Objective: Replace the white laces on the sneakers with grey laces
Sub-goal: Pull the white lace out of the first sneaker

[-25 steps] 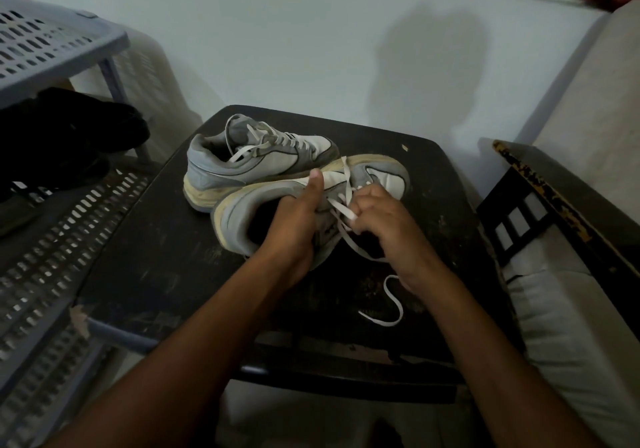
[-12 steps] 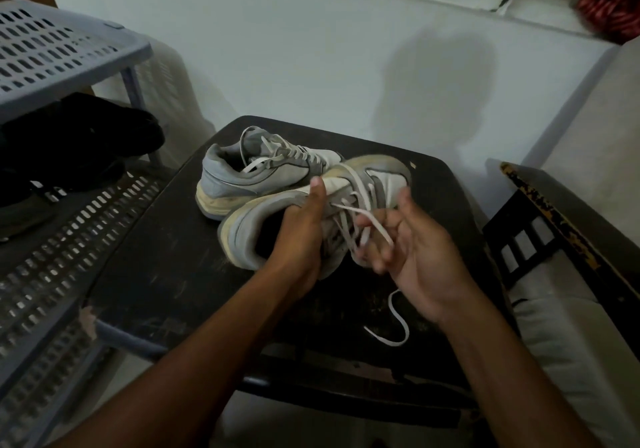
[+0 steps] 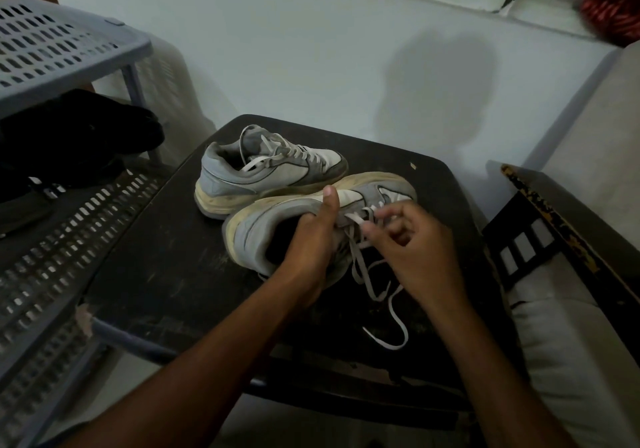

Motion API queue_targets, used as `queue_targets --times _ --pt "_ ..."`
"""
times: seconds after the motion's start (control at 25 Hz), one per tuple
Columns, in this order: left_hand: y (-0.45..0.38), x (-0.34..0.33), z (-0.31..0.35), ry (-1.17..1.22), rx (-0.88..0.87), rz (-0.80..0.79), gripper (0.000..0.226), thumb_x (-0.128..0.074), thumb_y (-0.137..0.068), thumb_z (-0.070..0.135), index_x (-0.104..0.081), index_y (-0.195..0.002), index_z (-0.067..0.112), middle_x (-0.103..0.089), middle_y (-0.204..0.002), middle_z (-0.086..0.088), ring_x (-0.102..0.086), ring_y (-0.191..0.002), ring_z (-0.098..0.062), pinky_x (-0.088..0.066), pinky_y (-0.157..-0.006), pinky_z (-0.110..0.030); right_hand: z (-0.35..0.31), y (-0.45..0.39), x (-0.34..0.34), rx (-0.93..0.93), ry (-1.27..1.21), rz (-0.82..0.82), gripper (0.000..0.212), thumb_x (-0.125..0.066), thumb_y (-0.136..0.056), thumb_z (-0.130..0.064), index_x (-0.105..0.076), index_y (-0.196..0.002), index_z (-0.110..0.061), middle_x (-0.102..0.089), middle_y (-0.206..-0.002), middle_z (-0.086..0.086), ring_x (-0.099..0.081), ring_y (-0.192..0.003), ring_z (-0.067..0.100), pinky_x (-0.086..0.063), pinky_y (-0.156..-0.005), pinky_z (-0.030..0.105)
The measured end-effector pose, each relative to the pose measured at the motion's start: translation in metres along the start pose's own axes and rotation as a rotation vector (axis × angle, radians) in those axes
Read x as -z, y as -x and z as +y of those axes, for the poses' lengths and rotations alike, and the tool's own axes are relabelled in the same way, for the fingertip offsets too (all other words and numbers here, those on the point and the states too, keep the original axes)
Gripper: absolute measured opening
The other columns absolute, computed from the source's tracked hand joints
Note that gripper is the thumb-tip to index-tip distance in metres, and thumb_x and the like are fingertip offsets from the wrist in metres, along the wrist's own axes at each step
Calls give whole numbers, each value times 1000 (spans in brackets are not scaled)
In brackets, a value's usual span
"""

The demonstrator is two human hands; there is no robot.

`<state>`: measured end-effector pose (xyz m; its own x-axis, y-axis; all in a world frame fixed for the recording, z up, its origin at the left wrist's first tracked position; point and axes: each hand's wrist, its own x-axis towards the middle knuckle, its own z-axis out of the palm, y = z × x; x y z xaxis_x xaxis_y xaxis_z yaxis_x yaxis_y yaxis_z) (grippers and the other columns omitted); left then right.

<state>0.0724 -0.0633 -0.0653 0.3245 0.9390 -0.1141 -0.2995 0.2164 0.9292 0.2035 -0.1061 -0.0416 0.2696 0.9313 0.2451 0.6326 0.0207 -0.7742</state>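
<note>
Head view. Item 1: near sneaker, grey and white, tipped on its side on the dark worktop. Left hand grips its collar, thumb along the upper, fingers inside the opening. Item 2: white lace, flat, soft and limp, partly loosened; its slack trails over the worktop toward the near edge. Right hand pinches a strand at the eyelets, fingers curled. Item 3: far sneaker, upright, touching item 1, fully laced. Handling judgement: lace is light and likely to snag in the eyelets; take it close to the eyelet. The shoe is light but firm; steady it by the collar. No grey laces in sight.
</note>
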Motion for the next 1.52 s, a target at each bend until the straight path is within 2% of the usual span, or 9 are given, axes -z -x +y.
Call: queue_targets --times 0.2,0.4,0.52,0.68,0.84,1.0,1.2,1.36,1.52 --pt "1 1 -5 13 20 -19 60 -29 -101 55 -73 -102 14 -74 -107 -15 -69 -107 -26 -45 -105 -50 -4 -1 -19 343 152 93 3 -69 -86 -25 -68 -86 -22 -64 -76 -13 -61 -70 1 -50 -61 16" --pt "-5 2 -3 19 13 18 58 -30 -101 54 -78 -91 23 -75 -108 -7 -68 -109 -23 -44 -107 -48 -9 -13 32 208 -226 667 13 -58 -92 -17 -54 -83 -25 -58 -77 -7 -58 -70 1 -42 -62 10" --pt "-5 0 -5 16 8 23 54 -31 -101 53 -74 -99 22 -74 -109 -6 -68 -109 -22 -44 -107 -48 8 -7 23 14 32 377 31 -63 -86 -33 -55 -115 -28 -54 -112 -3 -55 -99 8 -43 -72 15" --pt "-4 2 -6 45 0 -17 58 -30 -102 53 -75 -100 17 -74 -109 -13 -69 -108 -26 -45 -106 -50 5 -1 -18 373 253 126 36 -62 -85 -34 -62 -120 -28 -59 -105 -7 -54 -96 9 -51 -78 30" --pt "-3 2 -6 40 19 -27 58 -30 -102 52 -72 -107 13 -73 -110 -15 -68 -108 -27 -44 -106 -50 -3 -5 -21 467 215 245 9 -64 -87 -24 -63 -79 -20 -57 -80 -10 -55 -77 9 -52 -68 35" --pt "-7 1 0 57 23 31 53 -33 -101 53 -73 -99 19 -74 -109 -7 -68 -109 -23 -44 -107 -47 -8 -9 17 327 -137 683 10 -49 -96 -27 -54 -91 -21 -57 -85 1 -55 -76 16 -43 -67 22" --pt "-9 0 -3 106 -5 65 58 -36 -98 57 -66 -119 13 -72 -117 -8 -65 -115 -23 -42 -108 -48 20 -1 29 -275 451 -235 7 -71 -85 -28 -67 -89 -25 -61 -85 -4 -53 -70 5 -40 -61 22" --pt "-7 2 -2 155 -52 72 60 -35 -99 53 -64 -123 7 -70 -117 -13 -66 -113 -26 -44 -106 -48 2 4 -3 108 162 29 13 -69 -85 -19 -69 -96 -25 -58 -86 -7 -56 -71 4 -44 -62 11" --pt "-2 -1 -4 116 -69 44 51 -36 -104 40 -66 -118 2 -71 -114 -16 -67 -110 -26 -46 -105 -46 -5 7 -34 60 88 36 8 -69 -85 -24 -64 -90 -22 -61 -82 -8 -59 -71 3 -51 -62 21"
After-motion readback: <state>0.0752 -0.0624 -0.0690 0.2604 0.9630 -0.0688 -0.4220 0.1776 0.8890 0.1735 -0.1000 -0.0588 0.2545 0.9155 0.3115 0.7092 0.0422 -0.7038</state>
